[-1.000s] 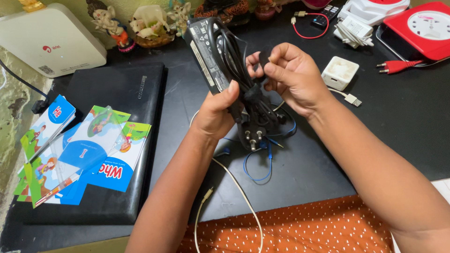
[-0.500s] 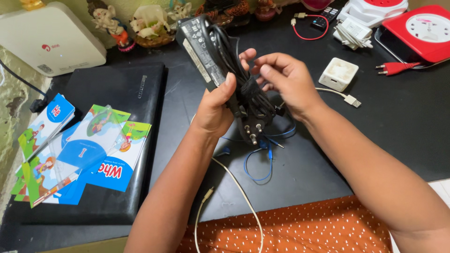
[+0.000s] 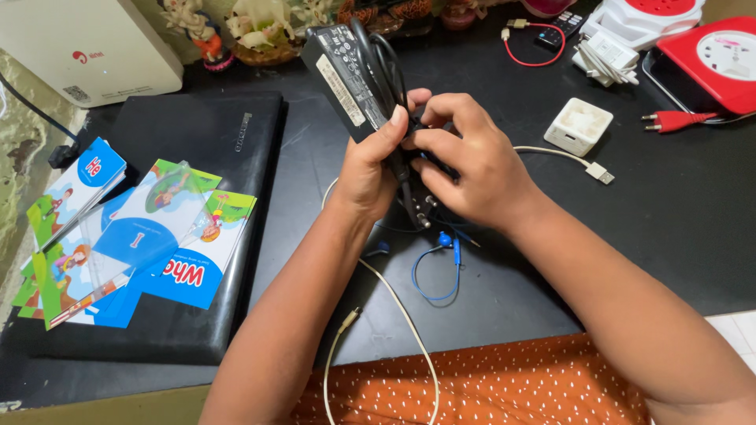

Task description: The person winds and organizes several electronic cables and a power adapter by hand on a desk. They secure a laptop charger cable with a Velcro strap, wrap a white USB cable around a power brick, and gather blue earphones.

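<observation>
Nearest to me lies an orange cloth with white dots [image 3: 504,386], and a cream cable [image 3: 402,315] trails over its edge onto the black tabletop [image 3: 669,212]. Just beyond that sits a loop of blue earphone wire [image 3: 437,271], directly below my hands. My left hand [image 3: 370,169] is wrapped around the lower end of a black laptop power adapter [image 3: 342,67], thumb pressed up against its side, holding the brick tilted so that its far end leans away from me above the tabletop. My right hand [image 3: 465,161] is curled over the black cord bundle [image 3: 378,63] wound around the adapter, fingers closed on the coils right beside my left thumb, so the two hands touch. The metal pins of the plug [image 3: 425,211] poke out beneath my right hand. To my left a closed black laptop [image 3: 181,134] carries a fan of colourful picture cards [image 3: 134,244]. To my right, well apart from my hands, are a small white charger cube [image 3: 581,126] with a cream cable and connector, and a red plug [image 3: 669,120]. Farthest off stand a white router box [image 3: 87,43], some small figurines [image 3: 236,27], a red cable [image 3: 535,43] and a red-and-white extension reel [image 3: 713,55].
</observation>
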